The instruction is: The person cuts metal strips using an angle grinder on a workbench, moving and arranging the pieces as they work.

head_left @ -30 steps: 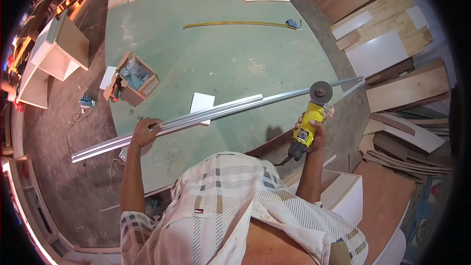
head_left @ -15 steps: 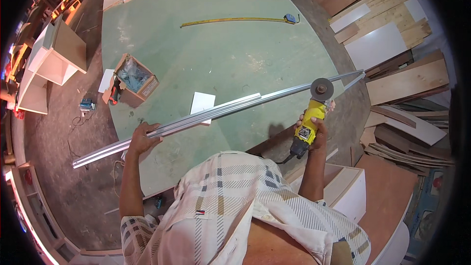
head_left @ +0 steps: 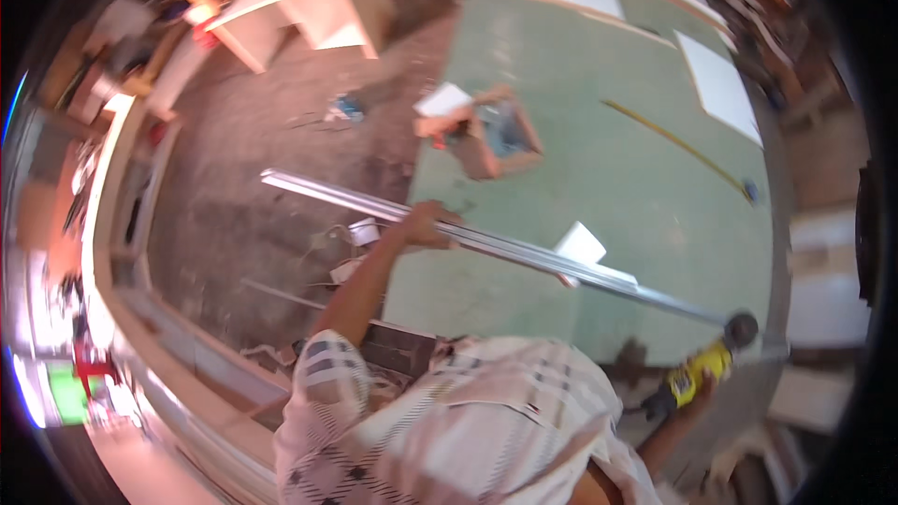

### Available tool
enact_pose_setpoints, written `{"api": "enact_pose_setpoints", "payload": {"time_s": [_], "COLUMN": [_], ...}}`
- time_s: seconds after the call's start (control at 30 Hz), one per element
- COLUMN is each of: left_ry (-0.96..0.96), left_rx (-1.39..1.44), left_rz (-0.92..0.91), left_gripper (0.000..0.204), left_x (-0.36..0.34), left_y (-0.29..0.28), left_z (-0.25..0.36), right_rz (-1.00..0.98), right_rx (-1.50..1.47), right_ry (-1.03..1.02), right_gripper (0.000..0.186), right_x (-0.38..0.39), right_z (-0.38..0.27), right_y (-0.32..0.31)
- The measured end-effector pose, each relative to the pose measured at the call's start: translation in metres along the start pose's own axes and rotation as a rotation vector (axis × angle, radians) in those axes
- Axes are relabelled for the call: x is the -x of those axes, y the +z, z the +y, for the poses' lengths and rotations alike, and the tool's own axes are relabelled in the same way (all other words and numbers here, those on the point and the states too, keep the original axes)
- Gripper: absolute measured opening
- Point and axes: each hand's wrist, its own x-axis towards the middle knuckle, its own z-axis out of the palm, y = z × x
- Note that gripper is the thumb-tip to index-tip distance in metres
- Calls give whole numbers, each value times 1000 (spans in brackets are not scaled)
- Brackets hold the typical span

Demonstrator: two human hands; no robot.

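Long silver metal profiles point(head_left: 524, 251) lie together across the pale green work table point(head_left: 552, 47), one end reaching out past its left edge. My left hand point(head_left: 427, 224) is closed around them near that edge. At the right, my right hand point(head_left: 708, 387) grips a yellow angle grinder point(head_left: 697, 374), whose round disc point(head_left: 741, 328) is beside the profiles' far right part. I cannot tell whether the disc touches the metal. Under the profiles sits a small white board piece point(head_left: 582, 243). The picture is smeared by motion.
An open cardboard box point(head_left: 510, 145) with plastic-wrapped contents stands on the table, near a yellow tape measure point(head_left: 678, 142). White panels point(head_left: 720, 84) rest at the far side. A blue power tool point(head_left: 346, 109) is on the floor; a long wooden frame point(head_left: 201, 355) stands at left.
My view has swung to the left, so the table and profiles appear turned and shifted right. Both hands keep their hold on the profiles and the grinder.
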Motion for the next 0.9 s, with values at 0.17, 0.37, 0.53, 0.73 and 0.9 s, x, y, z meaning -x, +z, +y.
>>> {"api": "enact_pose_setpoints", "payload": {"time_s": [0.17,0.37,0.53,0.73,0.9], "left_ry": [-286,-247,-254,-225,-197], "left_rx": [-46,-60,-32,42,-23], "left_rz": [-128,-58,-79,-5,16], "left_gripper": [49,42,40,39,36], "left_x": [-5,-6,-8,-8,-9], "left_y": [-7,-8,0,3,5], "left_z": [17,21,21,29,29], "right_rz": [-317,-326,-340,-352,-349], "right_rx": [-46,28,63,58,75], "right_ry": [22,-39,-16,0,-15], "right_gripper": [45,49,49,47,47], "right_x": [2,6,9,15,20], "right_z": [6,5,3,7,9], "right_y": [23,48,56,63,69]}}
